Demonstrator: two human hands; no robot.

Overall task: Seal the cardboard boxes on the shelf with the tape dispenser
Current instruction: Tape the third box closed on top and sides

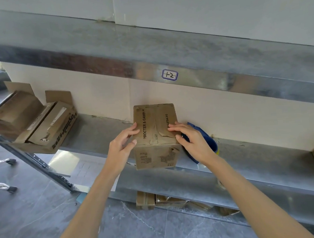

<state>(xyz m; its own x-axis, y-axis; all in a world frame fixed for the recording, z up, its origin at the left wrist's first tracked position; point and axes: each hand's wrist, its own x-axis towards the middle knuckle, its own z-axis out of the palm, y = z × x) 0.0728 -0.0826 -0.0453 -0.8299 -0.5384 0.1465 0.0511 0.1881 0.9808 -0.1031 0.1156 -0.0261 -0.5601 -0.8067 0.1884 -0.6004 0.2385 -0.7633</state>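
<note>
In the middle of the frame a small cardboard box (155,136) stands on the metal shelf (97,135), at its front edge, with the top flaps folded down. The left hand (121,147) grips the left upper edge of this box, fingers on top and thumb at the front corner. The right hand (194,141) lies with nearly straight fingers on the right flap and grips nothing. The blue tape dispenser (210,142) rests on the shelf just beside the box, partly hidden behind the right hand. An open box (33,122) sits at the left of the frame.
</note>
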